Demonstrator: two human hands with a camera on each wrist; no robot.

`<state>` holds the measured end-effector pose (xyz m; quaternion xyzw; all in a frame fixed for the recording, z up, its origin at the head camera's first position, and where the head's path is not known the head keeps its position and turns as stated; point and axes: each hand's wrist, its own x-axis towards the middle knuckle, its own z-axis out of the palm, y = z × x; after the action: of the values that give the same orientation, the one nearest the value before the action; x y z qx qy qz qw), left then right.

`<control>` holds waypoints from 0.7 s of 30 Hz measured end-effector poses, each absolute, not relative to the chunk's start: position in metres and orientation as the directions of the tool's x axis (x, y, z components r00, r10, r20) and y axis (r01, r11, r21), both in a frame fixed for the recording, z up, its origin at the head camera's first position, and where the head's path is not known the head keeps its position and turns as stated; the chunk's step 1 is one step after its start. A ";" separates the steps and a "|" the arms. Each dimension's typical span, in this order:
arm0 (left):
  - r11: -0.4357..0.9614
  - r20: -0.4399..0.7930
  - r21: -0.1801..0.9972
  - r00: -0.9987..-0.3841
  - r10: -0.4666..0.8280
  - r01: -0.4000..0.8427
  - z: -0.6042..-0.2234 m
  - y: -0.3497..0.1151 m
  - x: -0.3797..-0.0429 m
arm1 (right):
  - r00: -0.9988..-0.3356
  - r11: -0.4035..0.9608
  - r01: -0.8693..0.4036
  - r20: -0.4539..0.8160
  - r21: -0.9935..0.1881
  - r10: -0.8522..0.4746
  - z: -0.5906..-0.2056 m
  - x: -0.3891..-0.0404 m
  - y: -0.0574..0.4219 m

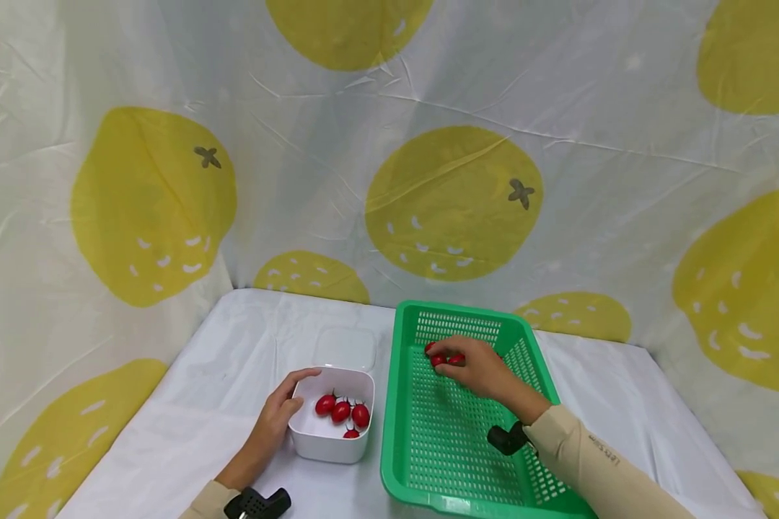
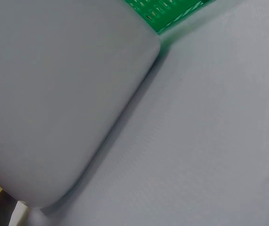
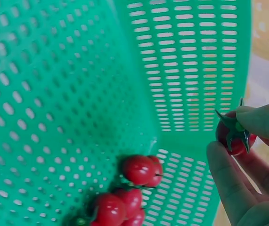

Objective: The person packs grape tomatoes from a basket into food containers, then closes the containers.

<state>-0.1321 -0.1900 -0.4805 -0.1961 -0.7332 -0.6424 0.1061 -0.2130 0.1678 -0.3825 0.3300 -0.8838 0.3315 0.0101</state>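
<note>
A cherry tomato is pinched between the thumb and fingers of a person's right hand over the far end of a green basket, where too light a hold on its glossy skin could let it slip, and too hard a squeeze could split it. A drop could bruise the loose tomatoes bunched in the basket's far end. Just left of the basket, the left hand grips the rim of a white box; a sideways tug there could tip it and spill the box's tomatoes. The count: one tomato in hand, at least five in the basket, others perhaps hidden, and four visible in the box; one basket, one box and, left of the basket's far half, what looks like one clear lid.
</note>
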 end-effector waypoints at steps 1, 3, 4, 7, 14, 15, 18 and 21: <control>0.088 0.421 0.896 -0.894 0.152 0.436 -0.480 -0.190 -0.132 | -0.784 0.551 -0.584 0.237 -0.596 -0.574 -0.380 -0.213 0.167; 0.066 0.447 0.885 -0.881 0.157 0.461 -0.480 -0.190 -0.132 | -0.782 0.531 -0.579 0.237 -0.618 -0.577 -0.377 -0.213 0.167; 0.054 0.462 0.878 -0.872 0.162 0.475 -0.480 -0.190 -0.133 | -0.782 0.528 -0.578 0.236 -0.623 -0.577 -0.375 -0.212 0.167; 0.032 0.486 0.867 -0.858 0.167 0.497 -0.479 -0.190 -0.133 | -0.780 0.519 -0.582 0.248 -0.626 -0.575 -0.373 -0.211 0.164; 0.044 0.464 0.877 -0.868 0.175 0.478 -0.478 -0.191 -0.133 | -0.770 0.440 -0.583 0.292 -0.683 -0.567 -0.373 -0.207 0.150; 0.047 0.463 0.878 -0.869 0.175 0.477 -0.478 -0.191 -0.133 | -0.771 0.423 -0.575 0.292 -0.700 -0.565 -0.373 -0.206 0.147; 0.058 0.455 0.881 -0.873 0.178 0.470 -0.478 -0.191 -0.132 | -0.783 0.400 -0.548 0.283 -0.734 -0.554 -0.372 -0.202 0.141; 0.065 0.440 0.887 -0.880 0.180 0.457 -0.478 -0.192 -0.131 | -0.794 0.367 -0.516 0.270 -0.774 -0.545 -0.371 -0.200 0.136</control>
<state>-0.1313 -0.1917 -0.4784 -0.2206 -0.7218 -0.6473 0.1069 -0.1996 0.1357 -0.3712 0.3209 -0.8266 0.4621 -0.0159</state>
